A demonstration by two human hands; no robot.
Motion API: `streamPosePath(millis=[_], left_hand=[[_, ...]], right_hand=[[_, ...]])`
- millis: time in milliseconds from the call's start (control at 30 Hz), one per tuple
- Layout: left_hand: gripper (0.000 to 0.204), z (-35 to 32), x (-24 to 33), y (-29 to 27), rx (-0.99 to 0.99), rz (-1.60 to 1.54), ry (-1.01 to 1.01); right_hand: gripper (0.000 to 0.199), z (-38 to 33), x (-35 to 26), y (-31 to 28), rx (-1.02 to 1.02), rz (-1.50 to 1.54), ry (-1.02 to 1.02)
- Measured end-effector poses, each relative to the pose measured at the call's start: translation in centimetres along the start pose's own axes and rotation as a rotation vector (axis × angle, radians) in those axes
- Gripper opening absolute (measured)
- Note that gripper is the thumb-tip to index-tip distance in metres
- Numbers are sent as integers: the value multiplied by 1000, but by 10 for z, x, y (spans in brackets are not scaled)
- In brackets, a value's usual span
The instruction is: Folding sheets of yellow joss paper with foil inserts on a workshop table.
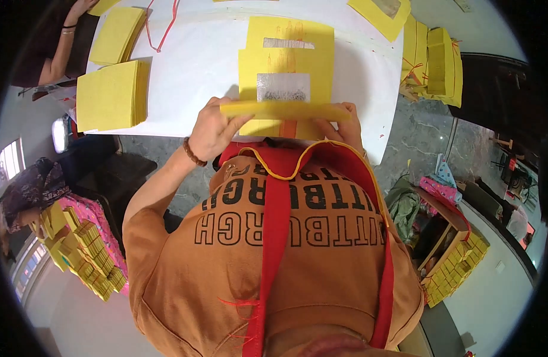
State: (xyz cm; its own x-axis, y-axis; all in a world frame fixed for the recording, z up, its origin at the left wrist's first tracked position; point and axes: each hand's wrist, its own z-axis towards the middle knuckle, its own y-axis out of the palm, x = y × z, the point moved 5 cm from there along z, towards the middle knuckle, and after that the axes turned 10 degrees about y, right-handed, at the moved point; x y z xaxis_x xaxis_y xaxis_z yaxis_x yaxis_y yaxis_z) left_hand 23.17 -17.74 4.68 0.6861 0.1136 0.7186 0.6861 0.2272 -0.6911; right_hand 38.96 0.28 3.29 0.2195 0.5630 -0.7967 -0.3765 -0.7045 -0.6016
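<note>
In front of my chest I hold a stack of yellow paper [285,110], seen nearly edge-on above the table's near edge. My left hand [213,128] grips its left end, thumb on the near side. At its right end my right hand [348,125] is closed round it, with some fingers hidden behind. Beyond and partly under the stack lie overlapping yellow paper sheets [321,68] with red print. A silver foil patch [284,83] shows on the nearer sheet, and a strip of foil on the farther one.
The white table [190,71] bears two yellow paper stacks [107,98] at left and a loop of red string [161,41]. Another person's arm [61,53] is at the far left. Tied yellow bundles [443,65] stand right of the table; more yellow bundles [455,268] lie lower right.
</note>
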Motion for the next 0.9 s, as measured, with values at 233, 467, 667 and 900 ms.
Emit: streamPosePath(millis=[233, 467, 667, 900], left_hand=[[40, 19, -31, 12, 164, -525, -399], [37, 31, -42, 13, 70, -518, -559], [33, 31, -50, 17, 147, -604, -598], [26, 37, -44, 15, 211, -685, -639]], right_hand=[[23, 26, 2, 6, -28, 232, 371], [33, 31, 7, 7, 125, 369, 573], [37, 32, 11, 11, 222, 255, 504], [36, 31, 17, 14, 239, 281, 581]])
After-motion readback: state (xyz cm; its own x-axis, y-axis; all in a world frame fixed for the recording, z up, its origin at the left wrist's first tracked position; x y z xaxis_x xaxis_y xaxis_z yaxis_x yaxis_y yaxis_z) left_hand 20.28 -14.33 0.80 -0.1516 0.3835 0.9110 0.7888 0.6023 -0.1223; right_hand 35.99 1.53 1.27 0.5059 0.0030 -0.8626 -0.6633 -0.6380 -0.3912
